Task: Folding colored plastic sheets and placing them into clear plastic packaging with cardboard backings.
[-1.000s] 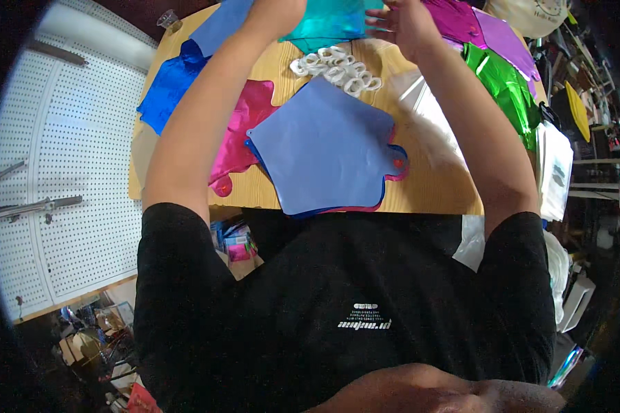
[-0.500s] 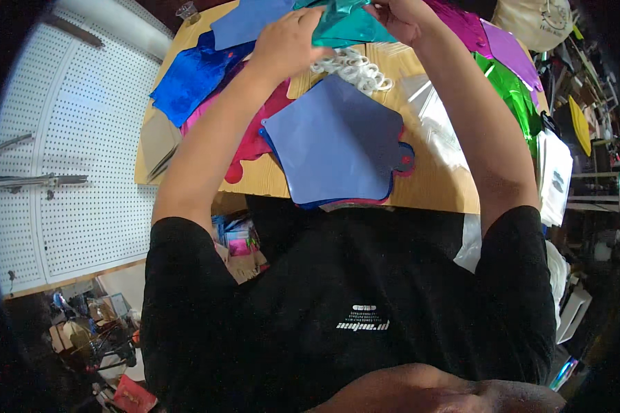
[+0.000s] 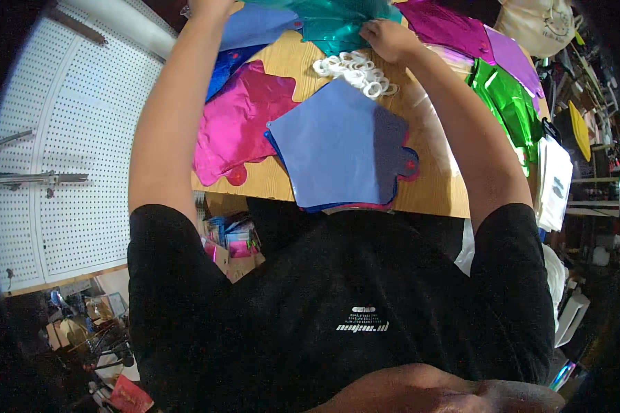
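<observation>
At the far end of the table lies a shiny teal foil balloon point(image 3: 334, 31), flat and partly cut off by the top edge. The curled fingers of my right hand point(image 3: 391, 41) grip its near right side. My left hand point(image 3: 212, 5) is at the top edge on the left, beside a flat blue-grey foil balloon point(image 3: 262, 26); its fingers are out of sight. Nearest to me is a stack of flat star-shaped foil balloons point(image 3: 337, 148), blue-grey on top. White ribbon rolls point(image 3: 355, 72) sit in a pile between this stack and the teal foil.
Pink point(image 3: 238, 124) and dark blue foil balloons point(image 3: 227, 76) lie on the left of the wooden table point(image 3: 430, 196). Magenta point(image 3: 448, 27), purple point(image 3: 513, 58) and green ones point(image 3: 506, 103) lie on the right. A white pegboard point(image 3: 83, 151) stands at left, a cream bag point(image 3: 537, 27) at far right.
My left hand has let go of the teal foil and moved left to the top edge, uncovering the pink balloon. My right hand has come down slightly, and the teal foil is spread lower and wider.
</observation>
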Motion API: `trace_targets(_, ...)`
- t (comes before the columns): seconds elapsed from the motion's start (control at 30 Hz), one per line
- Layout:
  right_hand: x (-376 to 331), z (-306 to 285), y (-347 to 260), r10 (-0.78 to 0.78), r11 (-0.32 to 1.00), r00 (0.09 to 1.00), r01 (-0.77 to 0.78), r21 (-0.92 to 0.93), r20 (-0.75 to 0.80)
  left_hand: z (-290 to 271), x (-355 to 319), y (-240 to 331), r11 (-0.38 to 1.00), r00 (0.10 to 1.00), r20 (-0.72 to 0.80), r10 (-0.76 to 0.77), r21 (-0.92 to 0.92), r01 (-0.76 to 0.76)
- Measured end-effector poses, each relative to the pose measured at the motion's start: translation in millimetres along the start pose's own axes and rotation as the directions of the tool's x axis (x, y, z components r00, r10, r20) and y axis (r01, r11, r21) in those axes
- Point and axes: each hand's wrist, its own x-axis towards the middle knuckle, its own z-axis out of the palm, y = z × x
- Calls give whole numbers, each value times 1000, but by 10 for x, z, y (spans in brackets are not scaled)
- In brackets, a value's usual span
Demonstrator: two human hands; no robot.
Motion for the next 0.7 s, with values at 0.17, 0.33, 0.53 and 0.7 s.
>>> trace_targets(0.17,74,-35,-103,-48,999,996,49,-10,79,-57,66,317,923,972,-203,119,384,-33)
trace_targets(0.33,146,22,-2,-49,997,999,50,-66,17,15,-38,327,790,926,-48,376,538,-293)
trace_targets(0.53,111,-28,56,-17,1000,999,17,-12,28,197,64,-55,867,953,82,292,398,-300)
trace_targets(0.7,-14,-5,-138,-20,1000,1000,20,0,1,317,-243,-557,639,844,382,377,553,-535)
